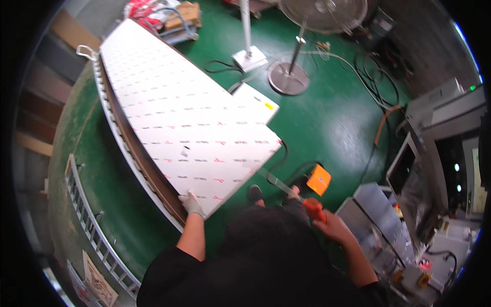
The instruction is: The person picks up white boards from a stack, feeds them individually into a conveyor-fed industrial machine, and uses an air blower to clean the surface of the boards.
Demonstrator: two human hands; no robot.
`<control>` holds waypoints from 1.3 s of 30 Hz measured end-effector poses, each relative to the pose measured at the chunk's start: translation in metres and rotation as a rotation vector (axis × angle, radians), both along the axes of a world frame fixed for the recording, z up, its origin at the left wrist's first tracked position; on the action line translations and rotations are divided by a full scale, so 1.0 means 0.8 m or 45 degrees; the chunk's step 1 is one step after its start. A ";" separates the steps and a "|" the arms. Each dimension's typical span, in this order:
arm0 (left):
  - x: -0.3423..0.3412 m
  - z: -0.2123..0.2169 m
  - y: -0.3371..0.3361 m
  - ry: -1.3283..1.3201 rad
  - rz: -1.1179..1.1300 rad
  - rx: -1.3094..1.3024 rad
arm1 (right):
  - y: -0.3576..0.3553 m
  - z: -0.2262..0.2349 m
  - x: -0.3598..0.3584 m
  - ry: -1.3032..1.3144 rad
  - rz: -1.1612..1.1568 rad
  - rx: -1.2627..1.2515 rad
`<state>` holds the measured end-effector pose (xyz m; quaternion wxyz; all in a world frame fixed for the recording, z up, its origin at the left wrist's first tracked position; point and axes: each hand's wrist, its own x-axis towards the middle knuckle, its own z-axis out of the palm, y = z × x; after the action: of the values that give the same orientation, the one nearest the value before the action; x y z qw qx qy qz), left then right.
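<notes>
I see the long white panel running from far left to its near corner, where my gloved left hand grips its edge, while my right hand, fist-closed on an orange-handled blade, points at that same near edge.

This was a workshop or small factory floor. The floor was painted glossy green, as in industrial halls. A pedestal fan stood on it, with black cables snaking beside its round base. To the right of the fan sat grey metal machinery with small indicator lights. To the left of the fan, a long white wrapped panel rested on a metal-railed frame.
</notes>
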<state>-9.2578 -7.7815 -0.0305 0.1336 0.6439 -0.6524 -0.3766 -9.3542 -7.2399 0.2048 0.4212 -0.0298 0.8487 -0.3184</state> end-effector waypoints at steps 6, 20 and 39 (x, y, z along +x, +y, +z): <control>-0.003 0.021 -0.002 -0.222 0.143 -0.030 | 0.004 -0.031 -0.033 -0.349 0.023 -0.292; -0.052 0.024 -0.060 -0.298 0.206 -0.120 | -0.099 -0.076 -0.035 0.245 0.470 -0.040; -0.030 0.012 -0.041 -0.110 0.161 -0.591 | -0.471 -0.047 -0.044 0.903 1.514 0.156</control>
<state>-9.2822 -7.8140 -0.0205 0.2732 0.6511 -0.6850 -0.1795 -9.3892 -7.6169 0.1668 0.2224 -0.5680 0.7912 0.0438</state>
